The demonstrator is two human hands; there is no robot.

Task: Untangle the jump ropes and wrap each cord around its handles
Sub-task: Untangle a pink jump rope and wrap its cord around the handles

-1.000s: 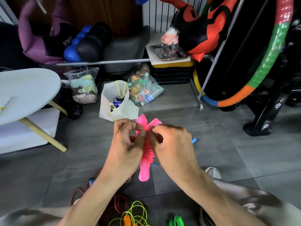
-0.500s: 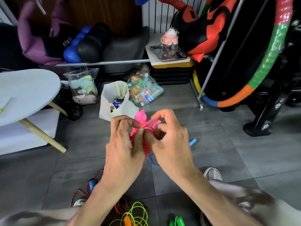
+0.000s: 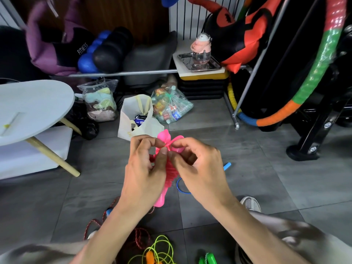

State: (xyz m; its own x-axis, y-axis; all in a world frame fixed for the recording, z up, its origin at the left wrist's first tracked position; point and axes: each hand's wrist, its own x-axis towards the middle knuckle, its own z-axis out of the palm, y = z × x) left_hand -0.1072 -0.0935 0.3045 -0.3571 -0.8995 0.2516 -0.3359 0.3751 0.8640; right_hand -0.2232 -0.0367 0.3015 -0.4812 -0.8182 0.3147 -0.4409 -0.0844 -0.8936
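Observation:
I hold a pink jump rope [image 3: 168, 172] upright above the floor, its cord coiled tightly around its two handles. My left hand [image 3: 144, 168] grips the bundle from the left, thumb pressed on the coils. My right hand [image 3: 198, 168] pinches the pink cord near the flared handle tops. On the floor below lie a red braided rope [image 3: 139, 239], a neon yellow-green rope [image 3: 162, 250] with an orange handle [image 3: 149, 257], green handles [image 3: 207, 259], and a blue rope [image 3: 181, 187] with a blue handle [image 3: 227, 166], partly hidden by my hands.
A round white table [image 3: 32, 109] with wooden legs stands at the left. Bags [image 3: 137, 119] sit on the grey tile floor ahead. A segmented hoop [image 3: 314, 73] and a black stand [image 3: 312, 138] are at the right. My shoe [image 3: 250, 203] is at the lower right.
My hands stay on the pink bundle, which sits slightly higher than a second ago. The right fingers have shifted around the handle tops; the thumb and forefinger now pinch the cord.

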